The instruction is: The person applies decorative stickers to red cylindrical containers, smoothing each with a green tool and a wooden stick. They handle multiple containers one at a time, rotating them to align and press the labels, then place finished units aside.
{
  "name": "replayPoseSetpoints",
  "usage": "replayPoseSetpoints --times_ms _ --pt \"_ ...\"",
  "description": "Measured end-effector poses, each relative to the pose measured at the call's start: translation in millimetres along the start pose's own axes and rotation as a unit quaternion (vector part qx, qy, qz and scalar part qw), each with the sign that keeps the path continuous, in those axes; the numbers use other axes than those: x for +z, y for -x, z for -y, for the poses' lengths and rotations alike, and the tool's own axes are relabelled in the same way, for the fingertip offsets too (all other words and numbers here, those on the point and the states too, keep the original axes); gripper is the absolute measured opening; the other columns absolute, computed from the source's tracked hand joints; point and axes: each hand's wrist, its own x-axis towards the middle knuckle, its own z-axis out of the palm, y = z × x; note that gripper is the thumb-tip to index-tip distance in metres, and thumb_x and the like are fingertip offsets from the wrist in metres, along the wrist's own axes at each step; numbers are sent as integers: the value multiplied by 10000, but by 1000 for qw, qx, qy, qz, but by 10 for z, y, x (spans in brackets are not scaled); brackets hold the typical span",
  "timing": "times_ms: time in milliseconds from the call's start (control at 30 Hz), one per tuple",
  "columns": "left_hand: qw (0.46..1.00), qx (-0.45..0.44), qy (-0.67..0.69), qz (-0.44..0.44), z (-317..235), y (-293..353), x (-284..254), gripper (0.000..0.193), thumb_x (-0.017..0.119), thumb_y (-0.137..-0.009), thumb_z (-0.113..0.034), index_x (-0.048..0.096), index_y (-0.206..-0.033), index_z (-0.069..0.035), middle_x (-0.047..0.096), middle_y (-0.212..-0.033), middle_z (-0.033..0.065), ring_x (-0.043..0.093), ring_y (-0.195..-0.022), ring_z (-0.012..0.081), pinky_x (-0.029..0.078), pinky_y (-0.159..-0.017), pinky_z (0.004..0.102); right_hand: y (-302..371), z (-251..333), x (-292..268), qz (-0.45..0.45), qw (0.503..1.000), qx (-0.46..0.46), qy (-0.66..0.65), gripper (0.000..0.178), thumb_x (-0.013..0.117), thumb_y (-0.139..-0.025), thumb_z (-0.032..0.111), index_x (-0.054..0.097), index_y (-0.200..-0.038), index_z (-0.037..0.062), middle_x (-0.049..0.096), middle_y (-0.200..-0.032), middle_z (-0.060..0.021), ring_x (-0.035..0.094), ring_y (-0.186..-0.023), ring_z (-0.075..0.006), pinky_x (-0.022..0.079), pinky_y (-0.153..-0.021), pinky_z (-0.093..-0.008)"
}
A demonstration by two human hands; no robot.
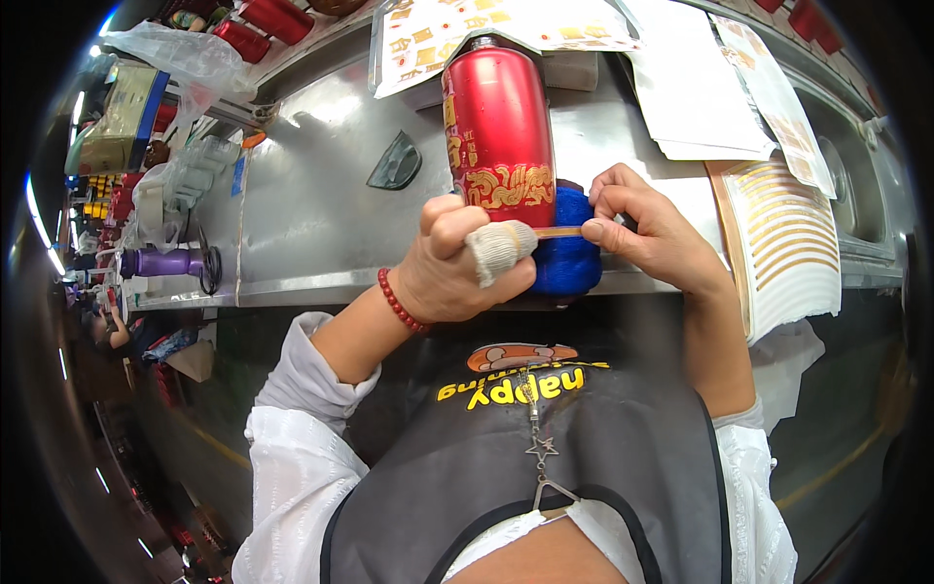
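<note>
A shiny red bottle (498,122) with gold dragon decoration lies on the steel table, its neck pointing away from me. Close to its base, a narrow gold strip (559,233) stretches between my hands. My left hand (443,263) is closed with the strip's left end at its thumb, against the bottle's lower edge. A beige cloth cover (499,248) sits on that thumb. My right hand (652,234) pinches the strip's other end between thumb and finger. Beside and under the bottle's base is a round blue padded thing (567,255).
Right of the bottle lies a sheet of curved gold strips (793,243), with white sheets (691,88) behind it. Printed gold decal sheets (496,24) lie at the back. A dark translucent shard-shaped piece (396,162) rests left. A purple bottle (165,263) and plastic bags (185,63) stand far left.
</note>
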Motion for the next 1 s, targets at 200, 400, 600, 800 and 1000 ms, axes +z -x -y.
replayPoseSetpoints --times_ms 200,400,600,800,1000 --pt "1000 -2 -15 -23 7 102 -6 267 767 -637 -147 681 -856 -273 613 -1115 -75 428 -1033 223 410 -822 389 -25 -3 43 -7 999 -35 12 326 696 -974 274 529 -816 44 478 -1047 -46 465 -902 -130 426 -784 -258" --pt "1000 5 1 -16 -1 8 8 261 742 -627 -162 675 -852 -276 610 -1139 -77 427 -1078 221 403 -845 387 -38 -2 30 -4 1000 -12 14 329 703 -969 275 529 -810 45 482 -1043 -55 463 -918 -144 418 -808 -263" --pt "1000 -4 -9 -25 14 52 -14 279 755 -610 -141 687 -848 -272 619 -1119 -72 425 -1045 221 409 -828 384 -64 12 90 -17 999 -28 11 320 716 -958 248 522 -811 40 479 -1025 -55 461 -923 -156 418 -831 -273" --pt "1000 -1 -16 -8 -12 44 -38 263 749 -621 -147 687 -846 -270 619 -1144 -72 427 -1057 223 404 -838 385 -86 -6 107 -19 999 -29 19 306 722 -952 225 520 -818 38 478 -1011 -59 466 -928 -166 421 -844 -282" --pt "999 30 -10 -2 44 -36 3 236 741 -636 -167 687 -844 -265 614 -1165 -75 430 -1062 223 407 -851 386 -86 -15 107 -34 998 -42 9 287 735 -937 249 605 -834 15 518 -1003 -97 526 -899 -214 459 -801 -325"
